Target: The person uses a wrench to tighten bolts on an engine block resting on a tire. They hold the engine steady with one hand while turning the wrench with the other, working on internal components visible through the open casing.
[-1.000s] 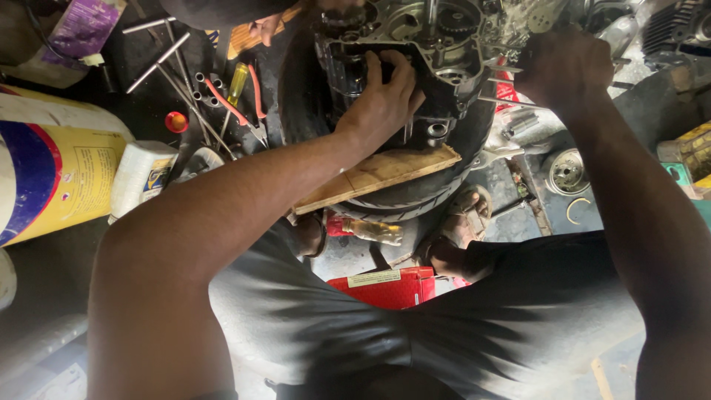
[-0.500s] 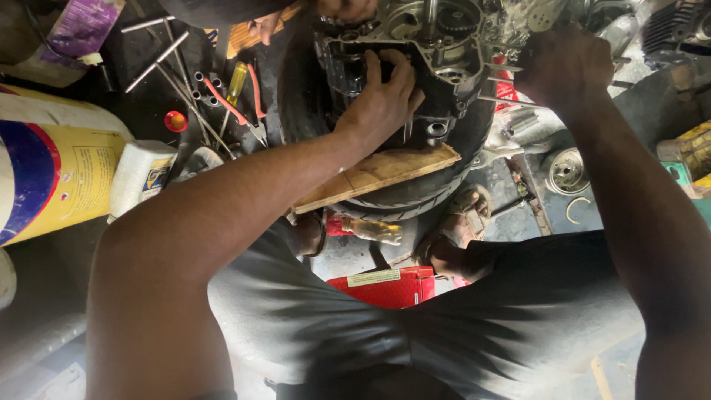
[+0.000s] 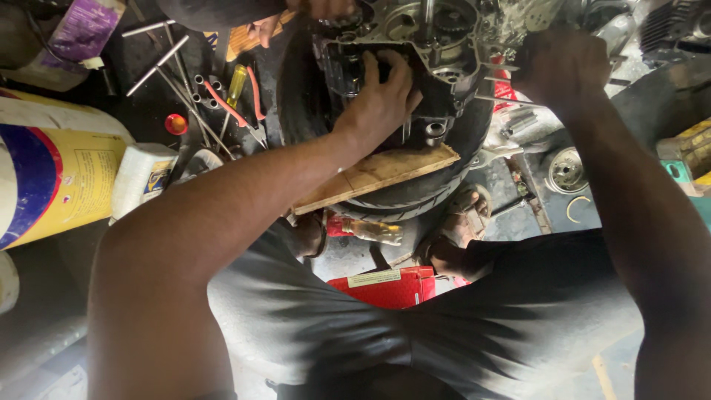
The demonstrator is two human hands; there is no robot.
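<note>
A grey metal engine case (image 3: 437, 44) with gears and studs sits on a wooden board (image 3: 385, 174) laid over a black tyre (image 3: 415, 196). My left hand (image 3: 378, 104) lies against the case's dark left side, fingers curled onto its edge. My right hand (image 3: 563, 63) is closed around the case's right side near the protruding studs; what it grips is hidden by the fist. Another person's hand (image 3: 326, 7) shows at the top edge above the engine.
Long T-handle wrenches (image 3: 159, 59), red-handled pliers (image 3: 233, 111) and a yellow screwdriver (image 3: 235, 85) lie at the upper left. A big yellow and blue can (image 3: 52, 178) and a white bottle (image 3: 141, 174) stand left. A red box (image 3: 385, 285) and metal parts (image 3: 566, 170) lie below.
My left hand's fingers have shifted slightly on the case's edge. The right hand and the engine stay where they were.
</note>
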